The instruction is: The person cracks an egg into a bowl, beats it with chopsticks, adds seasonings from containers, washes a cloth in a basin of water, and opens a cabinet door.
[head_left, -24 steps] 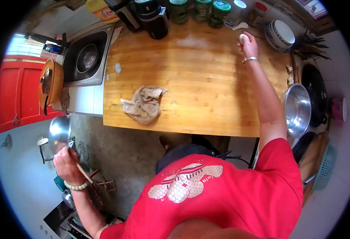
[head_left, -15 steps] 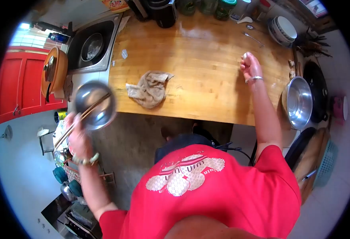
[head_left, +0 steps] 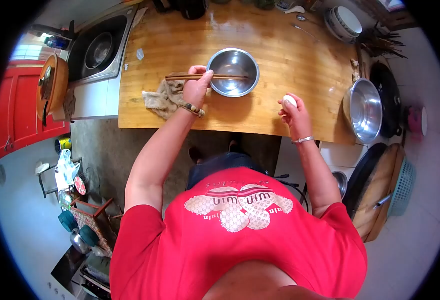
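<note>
Right hand (head_left: pixel 296 115), curled around a white egg (head_left: pixel 290 101), is over the wooden tabletop (head_left: pixel 295 65) just inside its near edge, open room lying between it and the steel bowl (head_left: pixel 234 89); the left hand (head_left: pixel 196 90) clamps the bowl's rim and brown chopsticks (head_left: pixel 225 77), whose long axis runs crosswise over the bowl, tips pointing right; more open wood stretches beyond

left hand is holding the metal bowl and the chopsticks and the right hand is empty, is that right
Not quite: the right hand is not empty. The head view shows it holding what looks like a white egg. The rest stands: the left hand holds the metal bowl and the chopsticks.
</note>
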Demonstrator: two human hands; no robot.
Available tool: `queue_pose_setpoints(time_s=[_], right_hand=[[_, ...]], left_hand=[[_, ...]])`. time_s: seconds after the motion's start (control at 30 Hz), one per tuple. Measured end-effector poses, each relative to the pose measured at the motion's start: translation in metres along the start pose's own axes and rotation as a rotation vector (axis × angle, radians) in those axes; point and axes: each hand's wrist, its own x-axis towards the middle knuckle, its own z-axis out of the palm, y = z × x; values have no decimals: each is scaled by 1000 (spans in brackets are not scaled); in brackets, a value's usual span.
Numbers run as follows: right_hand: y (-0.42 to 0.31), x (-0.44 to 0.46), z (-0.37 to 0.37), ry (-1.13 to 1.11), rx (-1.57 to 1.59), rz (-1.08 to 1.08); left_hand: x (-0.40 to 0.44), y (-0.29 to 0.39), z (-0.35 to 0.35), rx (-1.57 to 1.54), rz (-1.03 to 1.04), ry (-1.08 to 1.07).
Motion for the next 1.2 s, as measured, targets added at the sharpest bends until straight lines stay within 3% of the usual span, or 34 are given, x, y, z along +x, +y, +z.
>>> queue_pose_setpoints(time_s=[0.23,0.3,0.37,0.43,0.53,0.57,0.63,0.67,0.73,0.83,0.87,0.93,1.03,1.1,1.17,1.2], right_hand=[[16,5,16,-59,-109,-57],[11,7,22,-96,-117,-105],[4,10,29,-129,-129,-155],[-2,10,36,-154,-165,-249],[-9,11,41,-160,-276,-306],[-7,14,42,-160,-272,-303],[0,21,46,-146,-496,-673],[-2,20,49,-147,-492,-674],[-10,17,57,-166,-691,-895],[-8,28,58,-190,-827,-1006],[-10,29,57,-198,-833,-1001],[-21,28,62,-171,-845,-1257],[-21,31,61,-158,-831,-1441],[-14,40,63,-187,-857,-1433],[-7,49,64,-248,-1061,-1076],[-19,42,70,-275,-965,-1082]], left_hand=[[-1,34,-10,283,151,142],[2,62,-17,-187,212,110],[-14,124,-25,-380,258,-52],[-27,175,-32,-185,492,138],[-39,215,-38,812,609,117],[-25,196,-43,1021,771,-11],[-1,145,-37,1313,464,-130],[10,120,-31,1416,310,-210],[24,81,-18,1482,244,-261],[35,61,2,1336,153,-412],[39,56,5,1329,145,-411],[41,56,9,1355,169,-399],[39,54,8,1328,196,-378],[39,55,8,1327,181,-368],[39,61,11,1365,128,-388],[41,60,10,1358,132,-384]])
